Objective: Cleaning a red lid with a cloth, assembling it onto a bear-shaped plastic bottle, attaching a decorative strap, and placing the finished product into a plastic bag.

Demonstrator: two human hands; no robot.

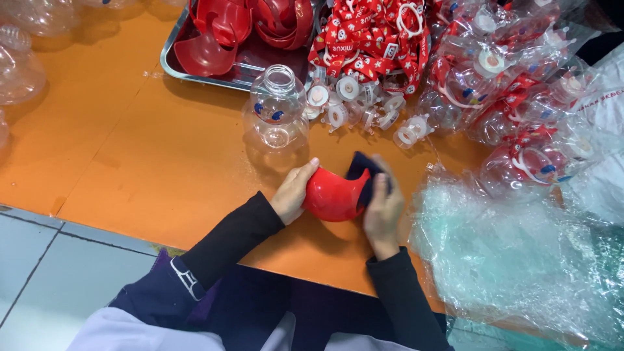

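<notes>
1. Left hand curls around the left side of a red plastic shell, gripping it just above the orange table.
2. Right hand presses a dark blue cloth against the shell's right side, fingers closed on it.
3. Just beyond stands a clear plastic bottle; white caps, a metal tray of red shells and crinkled plastic bags lie around.
</notes>
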